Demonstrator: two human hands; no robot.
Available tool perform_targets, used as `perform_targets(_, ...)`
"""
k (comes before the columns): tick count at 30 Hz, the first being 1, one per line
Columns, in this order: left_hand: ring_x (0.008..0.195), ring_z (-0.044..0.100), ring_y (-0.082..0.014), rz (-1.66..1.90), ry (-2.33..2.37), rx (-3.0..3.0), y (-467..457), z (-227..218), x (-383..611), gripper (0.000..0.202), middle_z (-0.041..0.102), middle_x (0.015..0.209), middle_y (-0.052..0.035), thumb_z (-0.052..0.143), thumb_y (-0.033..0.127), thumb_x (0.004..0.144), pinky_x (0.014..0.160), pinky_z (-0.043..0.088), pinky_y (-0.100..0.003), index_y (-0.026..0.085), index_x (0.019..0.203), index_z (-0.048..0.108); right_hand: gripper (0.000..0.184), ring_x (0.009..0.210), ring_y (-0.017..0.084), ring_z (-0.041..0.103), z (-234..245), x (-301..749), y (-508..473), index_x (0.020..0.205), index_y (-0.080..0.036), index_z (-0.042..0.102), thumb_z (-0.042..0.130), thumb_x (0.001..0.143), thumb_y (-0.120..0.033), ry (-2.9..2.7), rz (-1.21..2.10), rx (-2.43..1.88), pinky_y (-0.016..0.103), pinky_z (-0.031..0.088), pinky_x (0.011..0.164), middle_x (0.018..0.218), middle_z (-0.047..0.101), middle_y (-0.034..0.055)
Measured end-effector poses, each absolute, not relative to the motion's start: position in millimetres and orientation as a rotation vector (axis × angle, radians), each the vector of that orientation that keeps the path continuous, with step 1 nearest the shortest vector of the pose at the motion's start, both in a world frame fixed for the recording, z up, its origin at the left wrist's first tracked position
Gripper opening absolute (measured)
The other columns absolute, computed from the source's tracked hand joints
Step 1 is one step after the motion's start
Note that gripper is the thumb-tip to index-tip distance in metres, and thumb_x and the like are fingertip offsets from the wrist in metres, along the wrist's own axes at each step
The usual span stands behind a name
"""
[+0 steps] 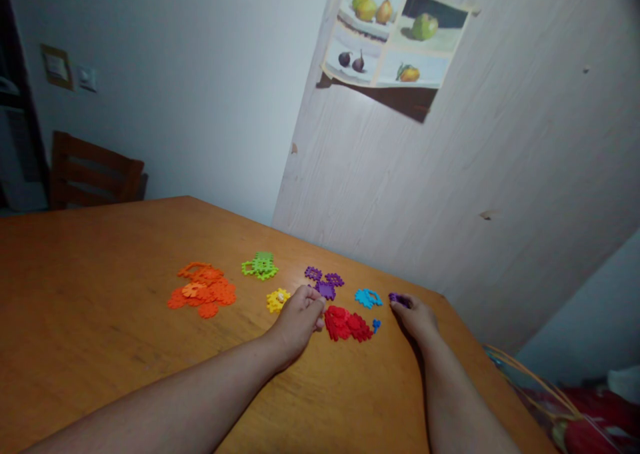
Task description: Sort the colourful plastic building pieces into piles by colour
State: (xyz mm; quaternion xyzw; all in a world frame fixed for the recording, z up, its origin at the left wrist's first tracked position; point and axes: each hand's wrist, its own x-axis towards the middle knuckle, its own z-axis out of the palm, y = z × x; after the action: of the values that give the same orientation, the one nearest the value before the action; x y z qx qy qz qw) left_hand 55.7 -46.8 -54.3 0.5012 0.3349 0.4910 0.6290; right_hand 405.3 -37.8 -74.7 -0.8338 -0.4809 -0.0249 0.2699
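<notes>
Flat plastic toy pieces with notched, gear-like edges lie in colour groups on the wooden table. My right hand (419,317) is closed on a dark purple gear piece (395,299) at the right end of the spread. My left hand (299,319) has its fingers curled together; what they hold, if anything, is hidden. It is between the yellow pieces (276,300) and the red pieces (345,323), with its fingertips close to the purple pieces (326,290). Light blue pieces (368,298) and a small dark blue piece (377,325) lie between my hands.
Orange pieces (203,291) form a larger heap on the left of the wooden table (125,381). Green pieces (261,265) are stacked farther back. Beyond the table stand a wall with a fruit picture (395,34) and a wooden chair (95,174).
</notes>
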Motion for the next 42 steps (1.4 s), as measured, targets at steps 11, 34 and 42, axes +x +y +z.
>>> perform_targets(11,0.056,0.056,-0.0098,1.175,0.882,1.045,-43.8,-53.0,55.2,0.018,0.059,0.074,0.0022,0.055,0.020,0.078,0.056,0.042,-0.021,0.021,0.095,0.049,0.038,0.113,0.025,0.067,-54.3,310.7,-10.2,0.118,-0.023,0.073,0.057,0.089,-0.041,-1.657,-0.009,-1.892,0.038,0.051,0.099,0.122,0.073,0.0089)
perform_targets(34,0.059,0.056,-0.0097,1.178,0.891,1.089,-45.6,-55.2,58.3,0.020,0.057,0.079,0.0019,0.055,0.022,0.087,0.057,0.041,-0.022,0.019,0.105,0.050,0.044,0.100,0.023,0.066,-50.1,243.0,-12.2,0.106,-0.021,0.075,0.038,0.100,-0.044,-1.946,0.065,-1.625,0.034,0.046,0.092,0.104,0.075,0.0099)
perform_targets(42,0.058,0.056,-0.0093,1.148,0.857,1.078,-45.5,-50.1,56.1,0.027,0.061,0.080,0.0004,0.056,0.033,0.091,0.056,0.040,-0.022,0.018,0.113,0.051,0.052,0.071,0.017,0.058,-22.8,237.9,-28.9,0.088,-0.017,0.069,0.056,0.086,-0.068,-1.656,0.845,-1.318,0.028,0.044,0.067,0.081,0.069,0.0039)
